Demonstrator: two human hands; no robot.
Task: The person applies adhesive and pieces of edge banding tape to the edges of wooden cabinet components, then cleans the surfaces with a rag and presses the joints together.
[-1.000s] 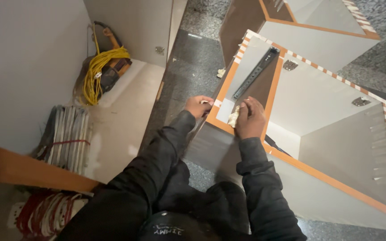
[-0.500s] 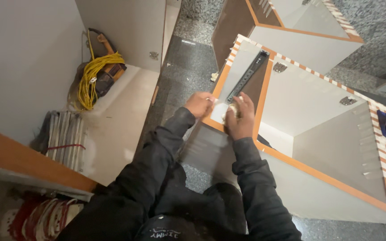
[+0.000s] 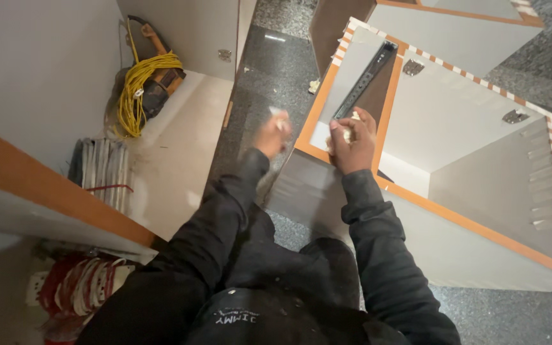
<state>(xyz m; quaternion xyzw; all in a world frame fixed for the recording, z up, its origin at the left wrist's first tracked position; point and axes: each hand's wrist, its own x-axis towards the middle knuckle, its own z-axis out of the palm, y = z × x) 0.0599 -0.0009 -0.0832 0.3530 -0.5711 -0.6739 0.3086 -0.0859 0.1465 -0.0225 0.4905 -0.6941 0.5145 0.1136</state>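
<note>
My right hand [image 3: 354, 145] presses a crumpled white wad [image 3: 347, 133] onto the white inner panel at the near corner of a cabinet [image 3: 455, 216] lying on the floor, which has orange edge banding. A black drawer slide [image 3: 364, 80] runs along that panel just beyond the hand. My left hand [image 3: 271, 135] is blurred. It hovers over the dark floor to the left of the cabinet corner, fingers pinched on a small white scrap [image 3: 278, 114]. Both arms wear black sleeves.
A yellow cable coil [image 3: 138, 83] and a power tool [image 3: 161, 80] lie inside an open cabinet at left, beside a bundle of white strips [image 3: 100, 172]. Another cabinet [image 3: 455, 25] stands behind. Metal hinge plates [image 3: 515, 116] sit on the panel; a red-and-white item [image 3: 78, 287] lies at bottom left.
My left hand has come off the cabinet corner and swung left with a white scrap. My right hand stays on the panel with the wad.
</note>
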